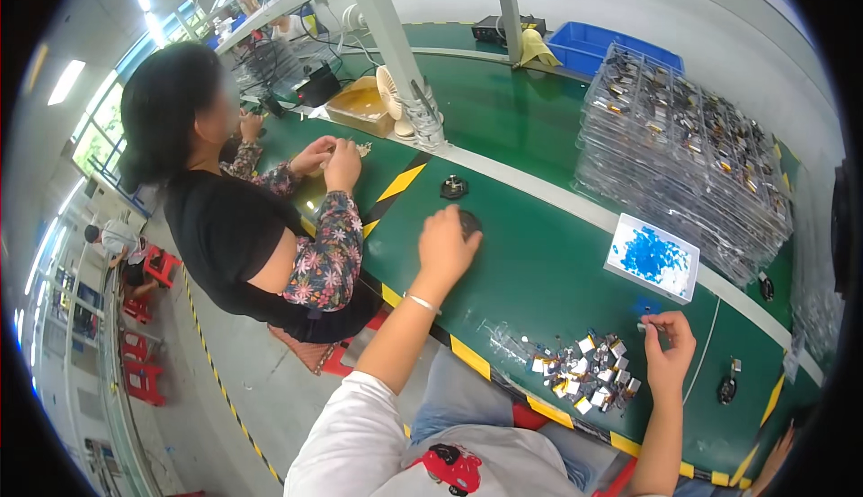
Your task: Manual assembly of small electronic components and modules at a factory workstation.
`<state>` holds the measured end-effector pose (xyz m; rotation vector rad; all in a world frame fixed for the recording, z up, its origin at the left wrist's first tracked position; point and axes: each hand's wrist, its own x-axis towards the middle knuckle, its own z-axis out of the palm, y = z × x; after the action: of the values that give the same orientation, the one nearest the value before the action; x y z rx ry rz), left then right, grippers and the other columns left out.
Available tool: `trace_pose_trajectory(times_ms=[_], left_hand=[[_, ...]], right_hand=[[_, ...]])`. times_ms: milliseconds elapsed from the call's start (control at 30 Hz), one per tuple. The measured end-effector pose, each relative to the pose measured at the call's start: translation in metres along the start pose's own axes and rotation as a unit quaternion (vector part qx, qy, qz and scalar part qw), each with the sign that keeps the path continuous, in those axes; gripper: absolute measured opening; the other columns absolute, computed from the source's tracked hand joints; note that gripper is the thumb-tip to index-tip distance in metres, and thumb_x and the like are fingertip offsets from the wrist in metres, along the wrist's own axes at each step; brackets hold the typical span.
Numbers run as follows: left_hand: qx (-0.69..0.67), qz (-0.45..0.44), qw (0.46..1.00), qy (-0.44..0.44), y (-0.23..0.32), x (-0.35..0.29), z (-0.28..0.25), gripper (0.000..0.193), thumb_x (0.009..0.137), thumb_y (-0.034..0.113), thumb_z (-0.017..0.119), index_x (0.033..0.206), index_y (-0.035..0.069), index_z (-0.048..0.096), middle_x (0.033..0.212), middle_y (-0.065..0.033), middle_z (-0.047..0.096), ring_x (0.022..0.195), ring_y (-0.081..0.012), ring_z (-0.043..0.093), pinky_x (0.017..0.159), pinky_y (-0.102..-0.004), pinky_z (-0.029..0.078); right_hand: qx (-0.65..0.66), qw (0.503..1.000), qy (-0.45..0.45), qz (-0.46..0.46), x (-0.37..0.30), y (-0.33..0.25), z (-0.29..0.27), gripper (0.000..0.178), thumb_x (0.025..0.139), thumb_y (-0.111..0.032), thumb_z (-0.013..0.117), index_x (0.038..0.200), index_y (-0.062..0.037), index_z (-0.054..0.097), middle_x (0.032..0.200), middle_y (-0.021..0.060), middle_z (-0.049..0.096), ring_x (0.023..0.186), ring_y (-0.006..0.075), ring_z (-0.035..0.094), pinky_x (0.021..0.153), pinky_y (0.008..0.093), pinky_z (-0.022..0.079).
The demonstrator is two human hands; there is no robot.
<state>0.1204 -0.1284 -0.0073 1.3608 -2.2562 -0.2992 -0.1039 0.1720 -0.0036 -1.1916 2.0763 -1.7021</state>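
At the middle of the green bench, my left hand [444,247] reaches forward, with a black round part [469,223] between its thumb and fingers. Just beyond lies another black round part [454,187] with a small light piece on top. My right hand [671,350] is closed in a pinch on a small silver-grey piece [642,327], too small to name. Some blue bits [645,306] lie by those fingertips. Left of that hand is a loose pile of small silver battery cells with dark wires [584,373].
A white box [653,258] of blue bits stands before stacked clear trays [683,155] of small parts. Behind is a blue bin [611,46]. A black part [726,389] lies at right. A co-worker [234,191] sits at left, beyond a metal post [387,39] and small fan [390,93].
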Motion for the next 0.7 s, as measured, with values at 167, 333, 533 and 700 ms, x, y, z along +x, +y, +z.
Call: trace_pose_trajectory(times_ms=[167, 333, 533, 700], left_hand=[[-0.371, 0.003, 0.921, -0.116, 0.044, -0.044, 0.018, 0.053, 0.069, -0.002, 0.07, 0.117, 0.007, 0.051, 0.107, -0.0072, 0.052, 0.084, -0.0146, 0.058, 0.073, -0.0249, 0.051], [-0.655, -0.145, 0.643, -0.369, 0.121, -0.07, 0.04, 0.026, 0.083, 0.003, 0.059, 0.109, 0.004, 0.056, 0.084, -0.0014, 0.057, 0.065, -0.0098, 0.053, 0.055, -0.0204, 0.044], [-0.653, -0.105, 0.609, -0.438, 0.181, -0.07, 0.059, 0.02, 0.092, 0.014, 0.054, 0.108, 0.002, 0.055, 0.091, -0.0077, 0.064, 0.069, -0.0138, 0.064, 0.056, -0.0232, 0.053], [-0.645, -0.056, 0.654, -0.391, 0.179, -0.072, 0.062, 0.024, 0.092, 0.003, 0.052, 0.115, -0.002, 0.052, 0.094, -0.0104, 0.065, 0.071, -0.0167, 0.067, 0.057, -0.0231, 0.055]], right_hand=[[0.087, 0.996, 0.01, 0.011, 0.001, -0.013, 0.002, 0.009, 0.082, 0.006, 0.056, 0.088, 0.0004, 0.058, 0.083, 0.004, 0.059, 0.081, 0.0135, 0.063, 0.071, 0.0238, 0.047], [0.118, 0.991, 0.02, 0.06, -0.007, -0.016, 0.001, 0.01, 0.083, 0.004, 0.06, 0.093, 0.0009, 0.061, 0.085, 0.0065, 0.063, 0.077, 0.0125, 0.063, 0.065, 0.0222, 0.047], [0.055, 0.995, 0.071, 0.035, -0.001, -0.017, -0.006, 0.013, 0.083, 0.002, 0.062, 0.096, 0.0025, 0.064, 0.09, 0.0064, 0.064, 0.08, 0.0127, 0.062, 0.071, 0.0233, 0.049], [-0.047, 0.996, 0.08, 0.012, 0.014, -0.023, -0.009, 0.012, 0.077, 0.002, 0.066, 0.089, 0.0001, 0.068, 0.084, 0.0071, 0.065, 0.076, 0.0118, 0.059, 0.068, 0.0232, 0.046]])
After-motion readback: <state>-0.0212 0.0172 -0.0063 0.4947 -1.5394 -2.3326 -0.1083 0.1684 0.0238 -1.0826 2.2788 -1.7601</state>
